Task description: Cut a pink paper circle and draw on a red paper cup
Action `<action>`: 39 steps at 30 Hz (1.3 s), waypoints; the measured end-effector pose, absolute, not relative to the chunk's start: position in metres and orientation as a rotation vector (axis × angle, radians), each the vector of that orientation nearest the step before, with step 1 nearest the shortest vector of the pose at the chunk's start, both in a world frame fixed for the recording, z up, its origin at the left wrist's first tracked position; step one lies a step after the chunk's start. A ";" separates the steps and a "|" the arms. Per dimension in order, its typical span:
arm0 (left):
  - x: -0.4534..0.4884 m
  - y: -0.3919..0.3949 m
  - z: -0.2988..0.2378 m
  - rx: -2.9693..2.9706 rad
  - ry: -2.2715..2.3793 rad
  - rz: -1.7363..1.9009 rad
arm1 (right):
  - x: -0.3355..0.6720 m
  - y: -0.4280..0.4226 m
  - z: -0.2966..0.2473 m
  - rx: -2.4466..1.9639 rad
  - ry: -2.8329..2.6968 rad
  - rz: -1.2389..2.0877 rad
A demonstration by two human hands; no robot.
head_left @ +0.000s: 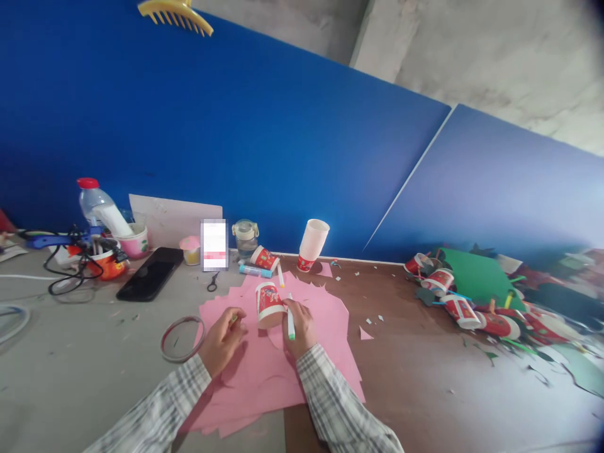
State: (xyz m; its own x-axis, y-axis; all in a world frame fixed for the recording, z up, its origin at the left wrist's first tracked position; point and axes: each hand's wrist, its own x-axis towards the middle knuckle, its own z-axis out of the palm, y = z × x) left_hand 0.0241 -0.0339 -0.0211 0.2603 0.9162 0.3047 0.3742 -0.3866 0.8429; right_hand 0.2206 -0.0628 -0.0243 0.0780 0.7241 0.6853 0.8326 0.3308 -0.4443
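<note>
My right hand (pixel 301 324) is closed round a white marker (pixel 290 318) with a green end that points toward me. Its fingertips are beside a red and white paper cup (pixel 268 301), perhaps touching it. The cup is tilted over a stack of pink paper sheets (pixel 325 352) with jagged edges. Left of the cup, my left hand (pixel 224 340) has its fingers curled together, and a small yellow-green bit shows between them, too small to name. Behind the cup lie another red paper cup (pixel 265 258), a yellow-tipped marker (pixel 280 275) and a light blue tube (pixel 255 271).
A stack of white cups (pixel 315 239) stands by the blue partition (pixel 264 138). Left are a roll of tape (pixel 183 338), small scissors (pixel 213 282), a black phone (pixel 151 274) and a lidded jar (pixel 245 239). Red cups and green paper (pixel 479 274) pile up at right.
</note>
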 end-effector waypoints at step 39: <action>0.028 -0.034 -0.018 2.419 1.384 1.079 | 0.198 -0.096 0.012 -0.840 -1.316 0.806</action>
